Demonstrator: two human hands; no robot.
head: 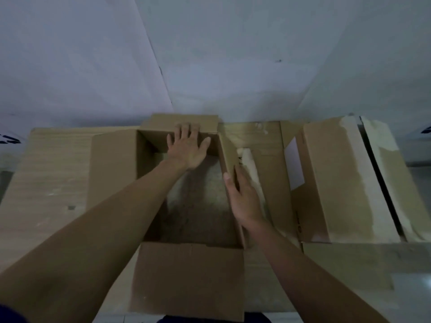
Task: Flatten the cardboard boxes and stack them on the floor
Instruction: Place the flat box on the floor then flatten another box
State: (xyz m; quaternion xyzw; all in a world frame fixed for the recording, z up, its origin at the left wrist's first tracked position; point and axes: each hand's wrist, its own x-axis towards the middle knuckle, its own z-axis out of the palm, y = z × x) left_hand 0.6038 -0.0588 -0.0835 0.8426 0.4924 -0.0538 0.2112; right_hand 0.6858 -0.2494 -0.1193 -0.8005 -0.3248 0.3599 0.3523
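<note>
a flattened sheet of cardboard (53, 178) lay at the far left, spread flat against the base of the pale wall (210, 54). just right of it, in the middle, stood the open box (186, 276) — its left flap (112, 173) folded outward over the flat sheet, its near flap (189, 280) hanging down toward the person, its far flap (184, 122) bent back toward the wall. the left hand (187, 148) reached across the opening with its fingers straight and spread, pressing on the far wall of the box where that flap hinged. the right hand (242, 197) gripped the right wall of the box (229, 157), thumb on the inner face and the fingers wrapped over the top edge to the outside. further right, just beside the box, lay more flat cardboard (268, 148) with torn, pale patches, and beyond it a second box (338, 178) — partly collapsed, its flaps marked with whitish tape residue. at the far right edge a strip of glossy floor (417, 173) showed past the cardboard.
</note>
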